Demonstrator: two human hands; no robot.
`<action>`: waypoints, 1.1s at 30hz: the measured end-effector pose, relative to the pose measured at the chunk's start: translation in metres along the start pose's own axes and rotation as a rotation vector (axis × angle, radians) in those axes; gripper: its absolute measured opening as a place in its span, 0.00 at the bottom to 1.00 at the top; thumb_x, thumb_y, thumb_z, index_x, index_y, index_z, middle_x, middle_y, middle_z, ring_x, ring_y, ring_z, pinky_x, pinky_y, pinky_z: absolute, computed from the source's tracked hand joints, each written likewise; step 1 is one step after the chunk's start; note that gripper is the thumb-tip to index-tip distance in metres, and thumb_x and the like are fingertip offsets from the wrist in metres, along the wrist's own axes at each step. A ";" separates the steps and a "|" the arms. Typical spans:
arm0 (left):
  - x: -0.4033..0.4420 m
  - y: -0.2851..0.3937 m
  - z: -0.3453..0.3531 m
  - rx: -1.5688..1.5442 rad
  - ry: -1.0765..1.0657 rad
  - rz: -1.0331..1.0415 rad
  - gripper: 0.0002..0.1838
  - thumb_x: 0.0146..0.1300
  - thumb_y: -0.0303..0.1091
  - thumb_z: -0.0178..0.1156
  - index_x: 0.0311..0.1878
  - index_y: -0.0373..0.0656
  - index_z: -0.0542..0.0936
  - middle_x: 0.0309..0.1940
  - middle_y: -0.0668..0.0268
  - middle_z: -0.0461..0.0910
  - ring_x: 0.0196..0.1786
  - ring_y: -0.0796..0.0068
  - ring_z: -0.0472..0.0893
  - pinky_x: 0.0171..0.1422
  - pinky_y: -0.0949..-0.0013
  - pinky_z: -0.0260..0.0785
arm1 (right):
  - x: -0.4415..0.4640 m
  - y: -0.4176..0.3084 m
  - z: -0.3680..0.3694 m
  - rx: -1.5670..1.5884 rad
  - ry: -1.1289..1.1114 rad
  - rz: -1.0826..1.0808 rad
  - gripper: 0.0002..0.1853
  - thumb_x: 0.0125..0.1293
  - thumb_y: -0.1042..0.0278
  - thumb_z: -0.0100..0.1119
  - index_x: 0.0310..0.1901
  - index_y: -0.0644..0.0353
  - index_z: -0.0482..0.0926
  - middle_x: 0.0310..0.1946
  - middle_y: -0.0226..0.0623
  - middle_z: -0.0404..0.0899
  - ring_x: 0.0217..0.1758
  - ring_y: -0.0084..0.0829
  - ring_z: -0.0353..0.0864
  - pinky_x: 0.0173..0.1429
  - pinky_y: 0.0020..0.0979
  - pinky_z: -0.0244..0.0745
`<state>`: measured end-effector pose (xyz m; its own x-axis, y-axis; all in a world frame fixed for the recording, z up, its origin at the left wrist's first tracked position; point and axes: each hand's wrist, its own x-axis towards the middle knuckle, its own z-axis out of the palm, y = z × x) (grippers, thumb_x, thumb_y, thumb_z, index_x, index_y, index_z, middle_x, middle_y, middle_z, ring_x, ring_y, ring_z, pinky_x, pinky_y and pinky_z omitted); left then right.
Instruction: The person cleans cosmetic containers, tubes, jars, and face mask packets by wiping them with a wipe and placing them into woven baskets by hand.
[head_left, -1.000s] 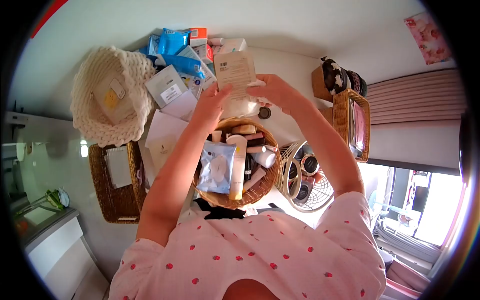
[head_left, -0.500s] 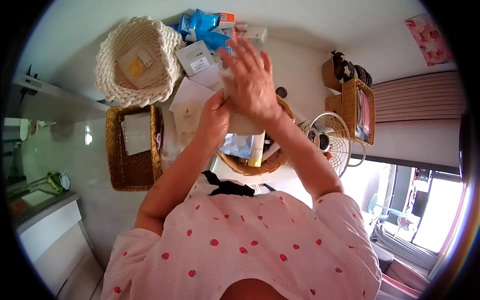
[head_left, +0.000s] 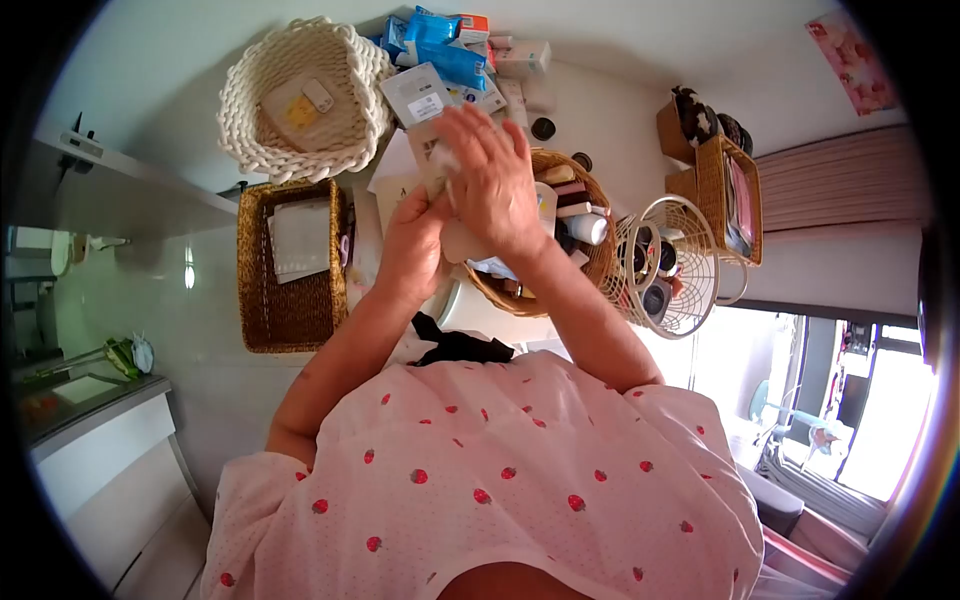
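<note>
My left hand (head_left: pixel 415 248) is closed around the edge of a pale beige, flat item (head_left: pixel 463 244), whose kind I cannot make out because both hands cover most of it. Over it lies my right hand (head_left: pixel 492 185), fingers long and slightly blurred, with a crumpled white tissue or wipe (head_left: pixel 442 157) showing under its palm side. Just beneath the hands is a round wicker basket (head_left: pixel 520 303) holding a white-capped bottle (head_left: pixel 588 229), tubes and other cosmetics. A grey-white box (head_left: pixel 415 92) with a label stands beyond the fingertips.
A white knitted basket (head_left: pixel 240 125) and a brown rectangular basket (head_left: pixel 252 315) stand at left. Blue packets (head_left: pixel 440 42) and boxes crowd the back. To the right are a white wire basket (head_left: pixel 712 265) and a wicker basket (head_left: pixel 745 195). A dark round lid (head_left: pixel 543 128) lies on the table.
Both hands have shifted slightly left, still together on the pale item, uncovering more of the round basket's contents. The whole view has moved a little.
</note>
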<state>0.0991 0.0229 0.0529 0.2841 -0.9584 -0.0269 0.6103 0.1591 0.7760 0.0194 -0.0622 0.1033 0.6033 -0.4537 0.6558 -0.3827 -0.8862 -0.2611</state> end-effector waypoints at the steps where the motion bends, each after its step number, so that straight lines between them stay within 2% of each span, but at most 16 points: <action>1: -0.001 0.005 0.004 -0.193 0.032 -0.120 0.15 0.66 0.30 0.47 0.54 0.37 0.68 0.46 0.64 0.74 0.46 0.76 0.75 0.47 0.71 0.71 | 0.001 0.010 0.004 0.017 0.033 0.056 0.22 0.49 0.74 0.54 0.49 0.59 0.71 0.46 0.42 0.74 0.47 0.41 0.75 0.48 0.36 0.72; 5: -0.007 0.023 0.015 -0.127 0.032 -0.003 0.13 0.66 0.31 0.46 0.52 0.37 0.70 0.44 0.63 0.75 0.44 0.75 0.77 0.47 0.70 0.71 | 0.006 0.039 -0.016 -0.016 0.097 0.395 0.16 0.54 0.75 0.51 0.46 0.61 0.72 0.41 0.46 0.75 0.36 0.44 0.78 0.38 0.38 0.75; 6: -0.002 0.021 0.011 -0.145 0.097 -0.030 0.13 0.66 0.31 0.47 0.51 0.36 0.70 0.44 0.62 0.75 0.43 0.75 0.77 0.47 0.70 0.71 | 0.002 0.033 -0.030 0.063 0.125 0.428 0.17 0.54 0.77 0.51 0.47 0.59 0.72 0.45 0.46 0.74 0.43 0.42 0.77 0.44 0.37 0.73; 9: 0.003 0.010 -0.001 -0.172 0.185 -0.079 0.15 0.65 0.30 0.49 0.55 0.40 0.68 0.48 0.63 0.74 0.50 0.71 0.75 0.55 0.65 0.67 | -0.022 -0.008 -0.020 0.117 0.092 0.064 0.19 0.53 0.75 0.51 0.49 0.56 0.72 0.50 0.43 0.72 0.53 0.40 0.73 0.54 0.40 0.67; 11: -0.002 0.010 0.008 -0.247 0.169 -0.119 0.16 0.65 0.30 0.49 0.56 0.42 0.68 0.50 0.65 0.73 0.50 0.73 0.75 0.57 0.67 0.66 | -0.029 -0.031 -0.009 0.066 -0.053 -0.004 0.20 0.53 0.74 0.50 0.51 0.55 0.72 0.53 0.41 0.70 0.60 0.38 0.67 0.61 0.43 0.58; 12: -0.003 0.010 0.010 -0.280 0.150 -0.114 0.16 0.65 0.30 0.49 0.56 0.42 0.68 0.51 0.65 0.73 0.50 0.74 0.75 0.57 0.66 0.66 | -0.030 -0.019 -0.002 0.024 0.017 0.034 0.20 0.52 0.73 0.50 0.50 0.56 0.72 0.54 0.39 0.70 0.60 0.37 0.66 0.62 0.45 0.56; 13: -0.003 0.010 0.011 -0.315 0.132 -0.103 0.16 0.65 0.30 0.49 0.56 0.43 0.68 0.51 0.66 0.72 0.50 0.74 0.75 0.57 0.66 0.66 | -0.024 -0.010 -0.003 -0.134 0.097 0.072 0.20 0.51 0.75 0.49 0.49 0.57 0.72 0.51 0.40 0.72 0.55 0.40 0.71 0.56 0.41 0.64; 15: -0.003 0.017 0.008 -0.282 0.096 -0.082 0.15 0.65 0.30 0.49 0.55 0.43 0.69 0.51 0.67 0.73 0.52 0.73 0.74 0.57 0.65 0.66 | -0.027 0.022 0.004 0.176 0.182 0.336 0.17 0.55 0.80 0.48 0.48 0.59 0.74 0.45 0.39 0.75 0.48 0.33 0.75 0.47 0.31 0.69; 17: -0.004 0.024 0.008 -0.255 0.058 -0.033 0.14 0.65 0.30 0.49 0.53 0.43 0.69 0.51 0.67 0.73 0.52 0.73 0.73 0.57 0.65 0.66 | -0.025 0.047 -0.017 0.505 0.045 0.905 0.13 0.62 0.75 0.47 0.48 0.62 0.73 0.40 0.37 0.76 0.40 0.23 0.73 0.40 0.26 0.70; 18: -0.002 0.022 0.005 -0.263 0.054 -0.024 0.13 0.65 0.30 0.49 0.52 0.42 0.70 0.50 0.66 0.74 0.52 0.73 0.73 0.57 0.65 0.66 | -0.032 0.057 -0.019 0.658 0.153 0.849 0.13 0.65 0.65 0.49 0.46 0.64 0.73 0.28 0.37 0.76 0.32 0.19 0.72 0.36 0.25 0.70; 21: 0.005 0.014 -0.001 -0.268 0.129 -0.074 0.11 0.66 0.30 0.47 0.51 0.40 0.69 0.47 0.63 0.74 0.51 0.74 0.73 0.57 0.65 0.65 | -0.034 0.023 -0.041 0.998 -0.090 0.852 0.15 0.64 0.61 0.51 0.46 0.63 0.73 0.27 0.35 0.75 0.30 0.20 0.72 0.36 0.27 0.70; 25: 0.010 0.000 -0.008 -0.081 0.090 -0.081 0.21 0.65 0.36 0.50 0.60 0.43 0.61 0.56 0.57 0.67 0.58 0.65 0.68 0.62 0.60 0.61 | -0.041 -0.012 -0.036 0.455 -0.139 0.560 0.15 0.56 0.63 0.59 0.42 0.63 0.74 0.32 0.42 0.78 0.31 0.39 0.78 0.37 0.32 0.72; 26: 0.007 0.006 0.001 -0.030 0.119 -0.089 0.24 0.65 0.37 0.51 0.62 0.44 0.58 0.58 0.55 0.64 0.60 0.63 0.66 0.63 0.59 0.59 | -0.040 -0.010 -0.034 0.204 -0.038 0.418 0.14 0.51 0.67 0.58 0.41 0.58 0.74 0.30 0.40 0.76 0.31 0.42 0.78 0.32 0.34 0.73; 27: 0.006 0.009 0.006 0.022 0.147 -0.097 0.28 0.64 0.39 0.51 0.64 0.45 0.55 0.61 0.54 0.61 0.62 0.60 0.64 0.64 0.58 0.58 | -0.040 -0.012 -0.034 0.134 -0.071 0.373 0.14 0.51 0.69 0.57 0.41 0.57 0.74 0.29 0.39 0.75 0.29 0.39 0.78 0.30 0.34 0.73; 30: 0.005 0.003 -0.001 -0.236 -0.161 -0.022 0.36 0.63 0.46 0.53 0.67 0.48 0.47 0.65 0.53 0.53 0.65 0.55 0.58 0.66 0.56 0.55 | -0.046 -0.024 -0.031 -0.012 -0.168 0.200 0.15 0.50 0.71 0.52 0.43 0.52 0.73 0.26 0.33 0.70 0.25 0.31 0.77 0.22 0.31 0.71; 33: 0.008 0.016 0.008 -0.131 -0.155 -0.135 0.44 0.57 0.70 0.38 0.67 0.47 0.48 0.64 0.53 0.55 0.65 0.56 0.58 0.63 0.53 0.58 | -0.053 -0.043 -0.023 0.215 -0.231 0.185 0.19 0.48 0.70 0.57 0.45 0.56 0.73 0.30 0.35 0.72 0.27 0.35 0.77 0.26 0.32 0.73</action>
<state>0.1054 0.0162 0.0705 0.0830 -0.9964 -0.0196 0.7286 0.0473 0.6833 -0.0126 0.0018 0.0960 0.6892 -0.5954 0.4130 -0.3587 -0.7756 -0.5194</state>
